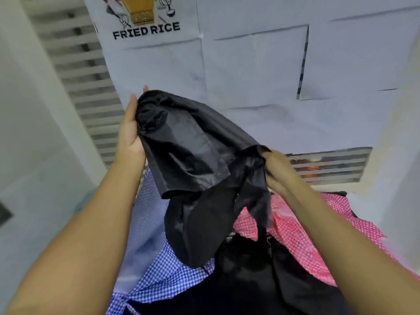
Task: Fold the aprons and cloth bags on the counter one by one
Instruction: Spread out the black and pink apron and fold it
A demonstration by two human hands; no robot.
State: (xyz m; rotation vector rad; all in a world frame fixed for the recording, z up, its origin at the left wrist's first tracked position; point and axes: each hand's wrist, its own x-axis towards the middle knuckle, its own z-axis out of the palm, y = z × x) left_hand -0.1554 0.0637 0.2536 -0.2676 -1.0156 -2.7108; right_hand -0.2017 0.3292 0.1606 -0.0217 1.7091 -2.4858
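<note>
black apron (pixel 193 144): thin cloth, a faint sheen is seen on its creases | blue checked cloth (pixel 163 276): matt weave | pink checked cloth (pixel 295 228): matt weave, rumpled | wall sheets (pixel 250 71): smooth matt paper, lightly wrinkled

Big white paper sheets (pixel 250 71) hang straight ahead. A poster (pixel 145 21) up top says FRIED RICE. Gray slats (pixel 86 87) run down the left, beside a plain white wall (pixel 34 110). A small slatted vent (pixel 329 164) sits low on the right.

FRIED RICE poster (pixel 145 21) on papered wall (pixel 250 71); slatted blinds (pixel 84 71) left.
</note>
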